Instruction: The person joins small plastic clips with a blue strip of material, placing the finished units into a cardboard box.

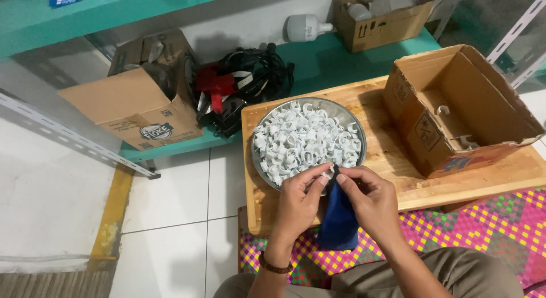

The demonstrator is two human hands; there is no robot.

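bowl (347,113) of clips (307,140) left of box (455,113).

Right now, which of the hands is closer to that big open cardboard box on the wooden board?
Right. The right hand pinches the top of the blue pouch, on the side toward the open cardboard box. The left hand is across the pouch, farther from the box.

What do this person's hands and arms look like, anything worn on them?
Both forearms are bare, with no sleeves in view and no gloves on the hands. The left hand has a dark beaded bracelet round its wrist. The right hand shows no ring, watch or band that can be made out. Khaki trousers cover the legs below the arms.
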